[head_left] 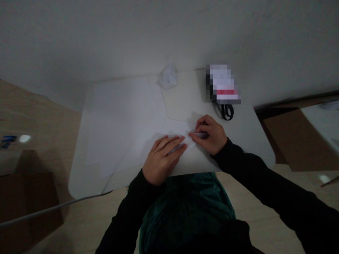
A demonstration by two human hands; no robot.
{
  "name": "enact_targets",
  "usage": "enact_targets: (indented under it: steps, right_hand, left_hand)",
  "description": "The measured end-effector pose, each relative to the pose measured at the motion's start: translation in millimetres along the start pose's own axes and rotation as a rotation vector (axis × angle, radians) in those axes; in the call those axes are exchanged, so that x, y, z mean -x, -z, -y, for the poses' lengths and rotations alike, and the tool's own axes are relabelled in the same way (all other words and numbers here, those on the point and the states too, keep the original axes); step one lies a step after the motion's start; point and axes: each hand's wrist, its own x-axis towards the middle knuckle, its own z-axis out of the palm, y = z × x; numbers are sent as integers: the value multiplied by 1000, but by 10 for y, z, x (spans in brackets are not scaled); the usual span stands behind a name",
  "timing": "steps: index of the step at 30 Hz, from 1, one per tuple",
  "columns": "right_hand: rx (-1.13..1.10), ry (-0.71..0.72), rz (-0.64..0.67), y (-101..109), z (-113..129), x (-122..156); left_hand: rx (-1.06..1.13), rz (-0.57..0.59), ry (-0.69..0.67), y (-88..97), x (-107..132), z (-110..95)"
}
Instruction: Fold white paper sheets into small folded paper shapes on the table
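A person sits at a white bench (212,92) and works with two bare hands. The left hand (161,160) and the right hand (209,135) are close together near the front edge of the bench. Between them lies a folded white paper (176,127), and it comes to a point up and away from the person.

The left fingers (172,144) are together and lie flat on the near part of the paper. A thin gray edge of paper shows just under their tips. It is hard to tell if they grip it or only press on it. The right fingers (205,123) curl over the paper's right side, and the right thumb (194,137) comes in from the other side. They look clamped on a thin fold of it. The tips of the two hands almost touch.

A big white sheet (119,120) lies flat on the bench to the left of the hands. Past it sits a crumpled paper ball (168,77). To the right of the ball is a blurred box (222,83) with a black strap (227,112). Black sleeves (238,158) cover both arms. Brown cardboard boxes (26,201) stand on the floor (84,225).
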Motion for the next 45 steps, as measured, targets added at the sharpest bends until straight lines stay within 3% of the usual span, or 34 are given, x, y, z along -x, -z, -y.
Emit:
enact_targets:
  steps: [23,45]
  right_hand:
    - [8,-46,-12,-39,29,14]
    - [34,-16,-24,-68,-24,12]
  left_hand:
    - [-48,143,53,83,-158,-44]
    - [-75,35,-9,-10,-130,9]
